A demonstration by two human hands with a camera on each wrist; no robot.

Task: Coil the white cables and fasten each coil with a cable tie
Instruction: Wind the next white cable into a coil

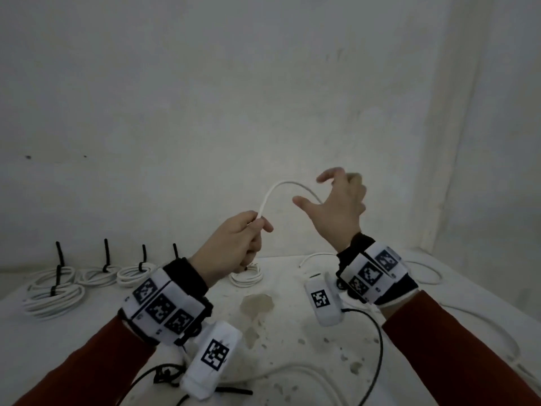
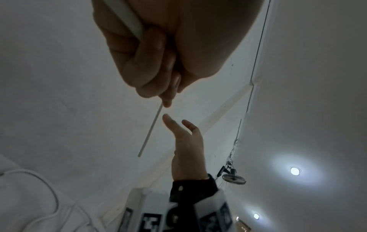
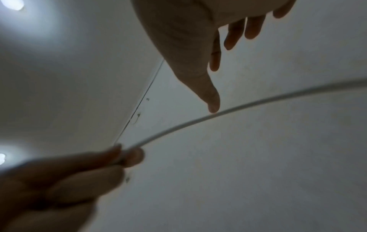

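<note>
Above the table my left hand (image 1: 257,227) pinches a white cable (image 1: 278,184) between thumb and fingers. From there the cable arcs up and right toward my right hand (image 1: 310,190), which is raised with thumb and fingers spread and grips nothing. In the right wrist view the cable (image 3: 218,114) runs just past the thumb tip of my right hand (image 3: 216,78). The left wrist view has my left hand (image 2: 168,97) curled round the cable (image 2: 151,130), whose free end points toward the open right hand. Several white coils (image 1: 52,291) with black ties lie at the table's left.
The white table (image 1: 292,317) is stained in the middle. One more tied coil (image 1: 246,276) lies under my left hand. Loose white cable (image 1: 424,271) trails over the right side. Black cable ties (image 1: 234,391) and a thin black wire (image 1: 377,347) lie near the front edge. Walls close in behind and to the right.
</note>
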